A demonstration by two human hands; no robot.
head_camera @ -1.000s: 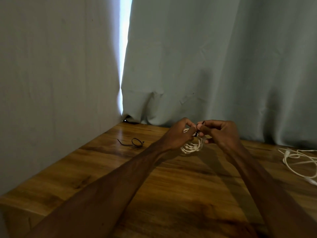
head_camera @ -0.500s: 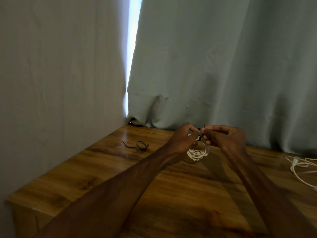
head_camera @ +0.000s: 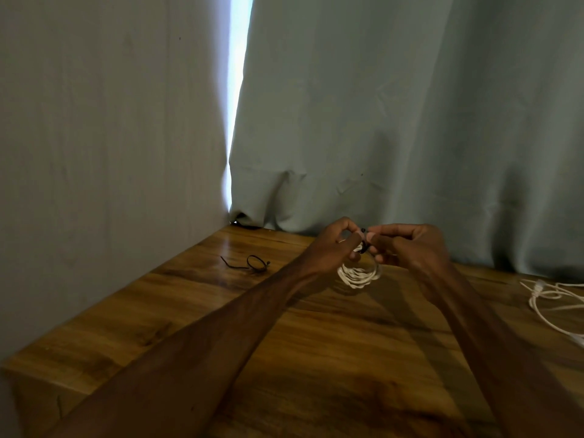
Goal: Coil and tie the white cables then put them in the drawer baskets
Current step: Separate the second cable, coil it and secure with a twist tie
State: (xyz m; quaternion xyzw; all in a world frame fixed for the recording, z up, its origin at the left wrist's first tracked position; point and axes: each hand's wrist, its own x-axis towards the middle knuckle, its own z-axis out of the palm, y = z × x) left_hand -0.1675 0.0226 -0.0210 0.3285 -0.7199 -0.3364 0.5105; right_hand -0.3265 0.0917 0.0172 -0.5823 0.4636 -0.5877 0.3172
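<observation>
Above the glossy brown wooden table [head_camera: 221,314], the left hand [head_camera: 328,249] grips a small coiled bundle of white cable [head_camera: 357,275] while the right hand [head_camera: 410,248] pinches a thin black tie [head_camera: 364,245] at the coil's top; a spare looped black tie [head_camera: 254,264] lies left, a loose white cable [head_camera: 551,295] right

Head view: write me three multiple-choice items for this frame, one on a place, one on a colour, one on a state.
1. Where is the spare black tie? A. on the table. B. on the floor. C. in a basket.
2. What colour is the coiled cable? A. black. B. white. C. red.
3. How is the loose cable at the far right? A. tied. B. uncoiled on the table. C. held.
Key: 1 A, it lies on the wood beyond the left hand; 2 B, pale loops hang below the fingers of both hands; 3 B, it sprawls apart from the right hand.
</observation>
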